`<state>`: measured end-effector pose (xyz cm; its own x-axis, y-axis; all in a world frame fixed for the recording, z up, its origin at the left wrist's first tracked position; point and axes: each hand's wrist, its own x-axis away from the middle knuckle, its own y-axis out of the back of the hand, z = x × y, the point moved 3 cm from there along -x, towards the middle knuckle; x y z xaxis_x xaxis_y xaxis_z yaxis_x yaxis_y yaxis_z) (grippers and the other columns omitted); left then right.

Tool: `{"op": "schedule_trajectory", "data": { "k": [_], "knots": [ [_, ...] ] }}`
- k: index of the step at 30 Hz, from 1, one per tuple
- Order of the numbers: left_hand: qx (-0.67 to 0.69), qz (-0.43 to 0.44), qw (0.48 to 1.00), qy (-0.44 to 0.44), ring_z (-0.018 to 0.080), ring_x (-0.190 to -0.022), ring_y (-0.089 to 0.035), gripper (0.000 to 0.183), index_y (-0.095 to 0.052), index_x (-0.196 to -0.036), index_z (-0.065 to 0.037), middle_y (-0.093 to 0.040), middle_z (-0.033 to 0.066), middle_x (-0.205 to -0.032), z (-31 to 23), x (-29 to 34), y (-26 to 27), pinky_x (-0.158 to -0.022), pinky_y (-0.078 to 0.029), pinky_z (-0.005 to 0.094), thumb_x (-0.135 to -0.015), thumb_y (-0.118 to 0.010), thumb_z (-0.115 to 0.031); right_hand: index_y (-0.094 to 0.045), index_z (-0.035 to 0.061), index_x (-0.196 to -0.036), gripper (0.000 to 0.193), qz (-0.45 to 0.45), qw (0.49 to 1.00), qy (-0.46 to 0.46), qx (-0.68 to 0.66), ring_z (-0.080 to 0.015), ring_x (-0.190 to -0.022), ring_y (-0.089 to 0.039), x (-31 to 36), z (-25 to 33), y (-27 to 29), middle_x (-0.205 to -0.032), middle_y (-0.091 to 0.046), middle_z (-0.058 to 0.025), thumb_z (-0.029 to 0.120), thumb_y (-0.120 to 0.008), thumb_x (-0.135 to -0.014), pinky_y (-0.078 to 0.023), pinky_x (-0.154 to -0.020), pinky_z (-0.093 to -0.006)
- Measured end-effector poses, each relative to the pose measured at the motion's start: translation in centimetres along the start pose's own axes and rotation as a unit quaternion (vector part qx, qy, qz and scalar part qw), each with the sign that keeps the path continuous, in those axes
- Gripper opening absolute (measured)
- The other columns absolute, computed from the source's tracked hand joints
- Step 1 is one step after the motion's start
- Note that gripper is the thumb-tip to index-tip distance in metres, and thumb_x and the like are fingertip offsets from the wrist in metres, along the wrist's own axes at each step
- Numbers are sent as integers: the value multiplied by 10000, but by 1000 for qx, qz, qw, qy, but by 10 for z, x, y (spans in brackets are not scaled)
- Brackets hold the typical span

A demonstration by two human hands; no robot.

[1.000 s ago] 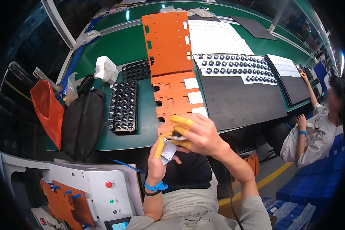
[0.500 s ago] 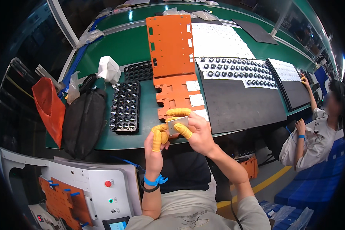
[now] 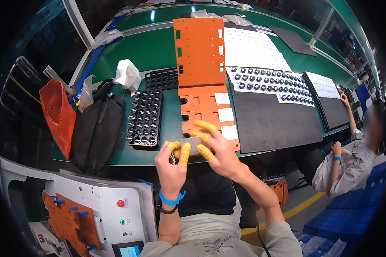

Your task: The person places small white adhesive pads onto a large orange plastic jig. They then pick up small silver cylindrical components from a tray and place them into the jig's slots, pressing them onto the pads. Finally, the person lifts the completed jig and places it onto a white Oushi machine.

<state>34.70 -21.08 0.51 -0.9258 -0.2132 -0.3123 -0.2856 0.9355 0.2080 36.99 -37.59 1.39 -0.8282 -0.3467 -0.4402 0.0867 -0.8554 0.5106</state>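
Note:
My left hand (image 3: 171,165), with yellow finger cots on thumb and finger, pinches a small grey-white plate (image 3: 190,141) just over the table's near edge. Some thin pale thing also shows between its fingers; its kind is unclear. Around the plate's right side, my right hand (image 3: 223,156) has its cotted fingers spread, thumb apart from the others. Just beyond the hands lies an orange hinged fixture (image 3: 200,55), its upper panel stretched away from me. Its lower panel carries white square plates (image 3: 225,115) along the right side.
Left stands a black tray (image 3: 144,118) of round lens-like parts, with another black tray (image 3: 161,80) behind. A black bag (image 3: 98,135) and orange pouch (image 3: 58,115) lie farther left. Right are a dark board (image 3: 274,124) and white sheets with black parts (image 3: 268,81). A co-worker (image 3: 351,158) sits right.
My right fingers have spread from their pinch on the plate, which now sits lower and slightly left in my left fingers. The whole view has shifted a little.

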Motion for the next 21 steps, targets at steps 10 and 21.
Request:
{"op": "schedule_trajectory", "data": {
  "k": [10, 21],
  "knots": [
    [-271, -2, 960, 70, 266, -575, -476, 209, -712, -910, 60, -569, 134, -729, 6, -22, 5, -563, -367, 390, -847, -769, -131, -435, 27, -1481, 583, -65, 997, -35, -33, -333, -1157, -607, 20, -15, 26, -1426, -496, -198, 241, -645, -980, -512, -937, -402],
    [-325, 86, 938, 82, 403, -805, -656, 293, -742, -956, 22, -685, 193, -877, 11, -29, -9, -699, -493, 469, -911, -703, -265, -424, 11, -1484, 607, -49, 997, -34, -39, -325, -1157, -621, 20, -15, 21, -1449, -490, -193, 215, -664, -965, -536, -903, -383]
  ]
}}
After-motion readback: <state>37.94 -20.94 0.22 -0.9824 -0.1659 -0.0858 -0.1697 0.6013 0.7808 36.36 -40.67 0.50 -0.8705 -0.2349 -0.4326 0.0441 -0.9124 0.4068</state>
